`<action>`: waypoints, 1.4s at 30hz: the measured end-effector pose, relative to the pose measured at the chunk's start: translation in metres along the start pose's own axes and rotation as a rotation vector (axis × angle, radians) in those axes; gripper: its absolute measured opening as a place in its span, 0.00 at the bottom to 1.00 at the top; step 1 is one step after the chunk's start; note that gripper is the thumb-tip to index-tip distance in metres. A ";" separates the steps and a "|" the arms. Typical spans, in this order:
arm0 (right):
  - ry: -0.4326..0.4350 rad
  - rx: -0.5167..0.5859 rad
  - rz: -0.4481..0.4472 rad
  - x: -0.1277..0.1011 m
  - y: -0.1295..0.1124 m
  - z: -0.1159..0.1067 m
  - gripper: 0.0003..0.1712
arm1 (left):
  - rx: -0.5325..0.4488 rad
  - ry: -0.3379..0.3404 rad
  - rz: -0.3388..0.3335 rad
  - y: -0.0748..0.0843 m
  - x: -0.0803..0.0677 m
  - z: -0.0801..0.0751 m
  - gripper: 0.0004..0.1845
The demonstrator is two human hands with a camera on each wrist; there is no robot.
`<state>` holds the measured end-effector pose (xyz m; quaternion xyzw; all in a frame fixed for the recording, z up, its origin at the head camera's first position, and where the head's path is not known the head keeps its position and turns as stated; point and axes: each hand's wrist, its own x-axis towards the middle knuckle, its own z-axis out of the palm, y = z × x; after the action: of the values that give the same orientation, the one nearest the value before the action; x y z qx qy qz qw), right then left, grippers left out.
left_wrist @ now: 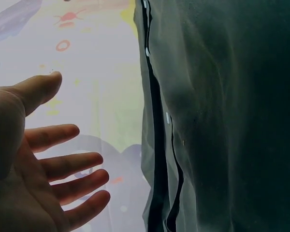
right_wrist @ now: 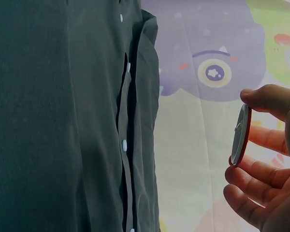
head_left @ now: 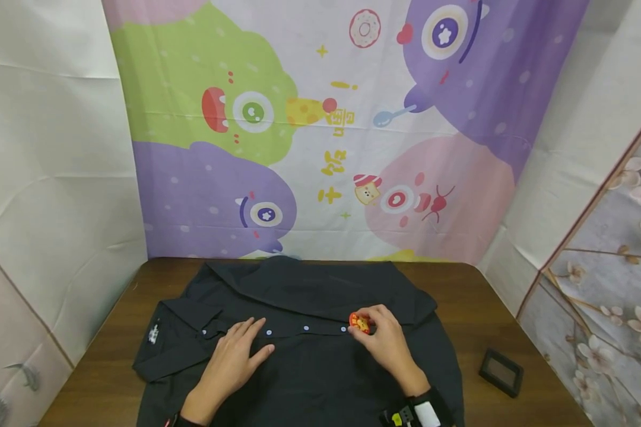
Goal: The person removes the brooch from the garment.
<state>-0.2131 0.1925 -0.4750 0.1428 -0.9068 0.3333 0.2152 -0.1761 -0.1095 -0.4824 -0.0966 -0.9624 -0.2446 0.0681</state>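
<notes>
We saw a black shirt [head_left: 310, 356] spread flat across the brown table [head_left: 475, 308] in the lower middle of the head view, its row of small white buttons [head_left: 306, 328] running left to right. The left hand [head_left: 237, 356] lay flat on the fabric just below that row, left of centre, its grip released and the fingers straight; the left wrist view showed the same open palm [left_wrist: 43, 179] beside the shirt's placket [left_wrist: 157, 145]. The right hand [head_left: 387, 341] rested on the shirt right of centre, its grip pinching a small round orange badge [head_left: 359, 322] at the button line. In the right wrist view the badge [right_wrist: 240, 135] stood edge-on between thumb and fingers. A small dark frame [head_left: 501, 372] lay on the table at lower right, well apart from the shirt.
</notes>
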 end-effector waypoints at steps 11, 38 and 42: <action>-0.004 -0.015 0.033 0.000 0.007 -0.004 0.15 | 0.007 -0.005 0.001 0.001 0.002 0.000 0.30; 0.035 -0.059 0.087 -0.003 0.029 -0.028 0.16 | 0.012 0.007 0.000 -0.001 -0.001 0.002 0.26; 0.032 -0.061 0.108 -0.003 0.032 -0.032 0.17 | 0.011 0.005 0.001 0.000 -0.001 0.001 0.26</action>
<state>-0.2134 0.2381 -0.4718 0.0815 -0.9193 0.3188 0.2158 -0.1755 -0.1095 -0.4835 -0.0961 -0.9635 -0.2393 0.0713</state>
